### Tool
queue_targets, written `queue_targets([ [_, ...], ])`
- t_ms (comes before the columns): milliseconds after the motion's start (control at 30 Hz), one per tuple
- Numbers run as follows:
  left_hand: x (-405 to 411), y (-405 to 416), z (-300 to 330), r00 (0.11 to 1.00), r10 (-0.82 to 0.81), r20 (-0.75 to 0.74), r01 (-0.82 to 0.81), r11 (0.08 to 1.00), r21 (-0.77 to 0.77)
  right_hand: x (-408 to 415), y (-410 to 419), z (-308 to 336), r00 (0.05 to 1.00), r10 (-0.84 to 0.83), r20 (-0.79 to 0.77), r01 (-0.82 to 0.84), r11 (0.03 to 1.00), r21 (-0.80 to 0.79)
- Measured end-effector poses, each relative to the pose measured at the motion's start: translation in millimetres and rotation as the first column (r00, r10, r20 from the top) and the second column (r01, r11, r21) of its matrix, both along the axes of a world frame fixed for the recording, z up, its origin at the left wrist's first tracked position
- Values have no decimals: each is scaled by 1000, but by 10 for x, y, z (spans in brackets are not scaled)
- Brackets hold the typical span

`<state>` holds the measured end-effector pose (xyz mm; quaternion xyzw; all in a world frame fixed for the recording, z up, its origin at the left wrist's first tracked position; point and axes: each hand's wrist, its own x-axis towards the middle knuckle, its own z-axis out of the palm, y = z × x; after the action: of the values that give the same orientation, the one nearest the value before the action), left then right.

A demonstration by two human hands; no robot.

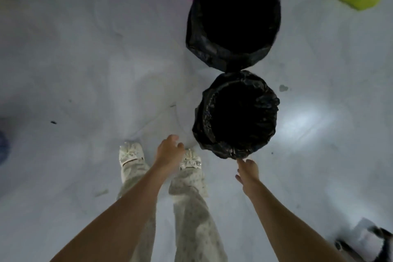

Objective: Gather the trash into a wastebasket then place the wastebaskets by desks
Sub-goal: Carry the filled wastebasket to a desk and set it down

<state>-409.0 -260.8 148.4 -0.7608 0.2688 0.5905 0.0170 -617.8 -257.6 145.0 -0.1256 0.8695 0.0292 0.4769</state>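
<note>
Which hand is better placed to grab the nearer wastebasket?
Right. The right hand has its fingers at the near rim of the nearer wastebasket; the left hand hangs beside it, above the shoes.

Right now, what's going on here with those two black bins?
A person stands on a pale floor, looking down at two wastebaskets lined with black bags. Both hands are empty and reaching toward the near bin: the right hand is at its rim, seemingly just touching the bag, while the left hand hovers beside it, not yet holding anything. The far bin stands right behind, the two bags meeting. The insides are too dark to tell what they hold.
</note>
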Motion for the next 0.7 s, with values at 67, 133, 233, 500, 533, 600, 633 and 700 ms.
queue_targets([
  [67,-225,15,-280,991,-128,39,128,991,-23,-234,18,-354,996,-88,-16,88,996,-29],
  [133,-362,6,-519,952,-288,101,295,954,-59,-361,-28,-678,987,-158,4,158,985,-66],
  [233,-529,8,-874,894,-424,145,437,896,-73,-475,-49,-1186,888,-436,147,453,884,-114],
  [500,-155,178,-964,898,-417,142,423,906,-10,-85,-87,-1406,581,-766,274,812,568,-135],
  [533,-28,168,-852,909,-385,158,391,921,-4,29,-81,-1320,578,-767,278,813,569,-121],
  [600,209,156,-624,927,-317,198,324,946,0,207,-26,-1140,599,-756,264,795,601,-82],
  [633,353,153,-488,933,-279,226,286,958,2,319,-2,-1031,626,-738,252,772,633,-63],
  [700,562,126,-241,946,-190,262,201,979,-15,497,31,-833,695,-682,229,706,707,-37],
])
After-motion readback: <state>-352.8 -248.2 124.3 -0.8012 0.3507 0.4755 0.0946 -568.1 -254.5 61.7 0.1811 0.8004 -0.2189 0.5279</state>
